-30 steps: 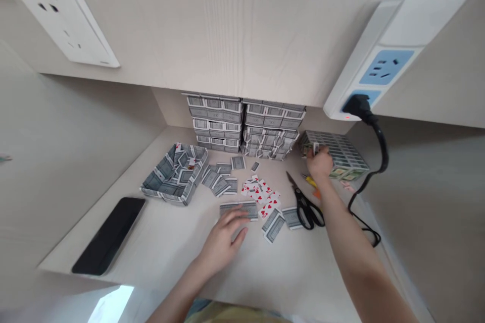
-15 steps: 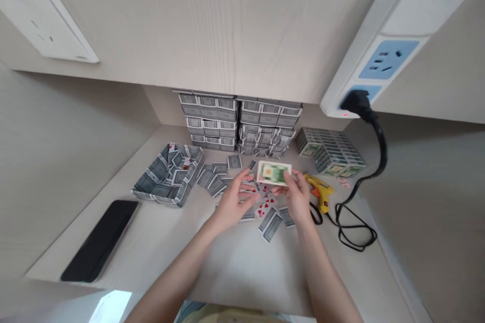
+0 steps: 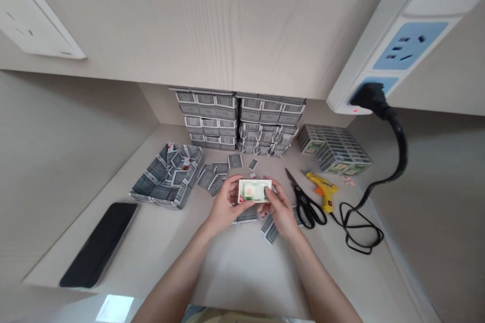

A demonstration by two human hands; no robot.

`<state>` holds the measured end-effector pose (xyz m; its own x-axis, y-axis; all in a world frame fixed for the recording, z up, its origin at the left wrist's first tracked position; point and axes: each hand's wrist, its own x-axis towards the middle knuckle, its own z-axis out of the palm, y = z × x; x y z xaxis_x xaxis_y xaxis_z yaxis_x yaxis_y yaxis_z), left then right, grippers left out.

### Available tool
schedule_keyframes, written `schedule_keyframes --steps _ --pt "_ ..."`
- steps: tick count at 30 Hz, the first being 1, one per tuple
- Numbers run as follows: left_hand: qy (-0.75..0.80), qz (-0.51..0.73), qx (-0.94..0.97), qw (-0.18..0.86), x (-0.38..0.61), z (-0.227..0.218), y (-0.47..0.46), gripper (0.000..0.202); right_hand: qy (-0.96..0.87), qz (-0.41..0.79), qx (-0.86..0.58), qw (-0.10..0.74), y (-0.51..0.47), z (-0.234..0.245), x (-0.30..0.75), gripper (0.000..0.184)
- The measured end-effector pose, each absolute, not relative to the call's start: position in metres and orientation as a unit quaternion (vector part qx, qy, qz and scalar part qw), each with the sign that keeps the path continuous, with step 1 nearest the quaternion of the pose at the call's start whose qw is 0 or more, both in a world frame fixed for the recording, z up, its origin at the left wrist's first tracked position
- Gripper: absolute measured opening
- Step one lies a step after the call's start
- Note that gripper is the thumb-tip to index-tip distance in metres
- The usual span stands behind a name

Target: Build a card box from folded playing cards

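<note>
A green and cream playing card box (image 3: 254, 191) is held level above the desk between both hands. My left hand (image 3: 226, 207) grips its left end, thumb along the near edge. At the other end my right hand (image 3: 281, 209) holds it, thumb on the upper face. Beneath and around the hands lie loose grey-backed playing cards (image 3: 212, 181), a few face up with red pips. Black-handled scissors (image 3: 306, 204) rest just right of my right hand, beside a yellow glue gun (image 3: 322, 189).
At left stand a tray built of cards (image 3: 182, 197), holding cards, and a black phone (image 3: 99, 245). Stacked card-covered blocks (image 3: 208, 111) line the back, with clear-wrapped card boxes (image 3: 337, 149) to their right. A cable (image 3: 401, 151) hangs from the power strip (image 3: 409, 45).
The box has moved left and nearer to me. My left hand has closed on its left end, and the scissors now show at my right.
</note>
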<state>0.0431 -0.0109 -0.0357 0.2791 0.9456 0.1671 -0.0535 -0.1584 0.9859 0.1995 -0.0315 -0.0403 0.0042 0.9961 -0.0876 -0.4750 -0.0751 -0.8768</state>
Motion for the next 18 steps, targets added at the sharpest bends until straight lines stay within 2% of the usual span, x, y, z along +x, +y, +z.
schedule_keyframes --steps 3,8,13,18 --pt "0.402 0.471 0.629 0.47 0.042 -0.039 -0.01 0.058 -0.334 0.637 -0.356 0.597 -0.031 -0.041 0.197 0.029" --pt "0.451 0.477 0.653 0.379 0.039 -0.05 -0.007 0.031 -0.34 0.647 -0.324 0.6 -0.031 -0.043 0.194 0.028" --pt "0.434 0.477 0.658 0.388 0.038 -0.044 -0.007 0.028 -0.361 0.621 -0.333 0.61 -0.033 -0.04 0.195 0.021" --pt "0.403 0.464 0.668 0.42 0.039 -0.032 -0.009 0.027 -0.399 0.591 -0.362 0.6 -0.034 -0.037 0.197 0.023"
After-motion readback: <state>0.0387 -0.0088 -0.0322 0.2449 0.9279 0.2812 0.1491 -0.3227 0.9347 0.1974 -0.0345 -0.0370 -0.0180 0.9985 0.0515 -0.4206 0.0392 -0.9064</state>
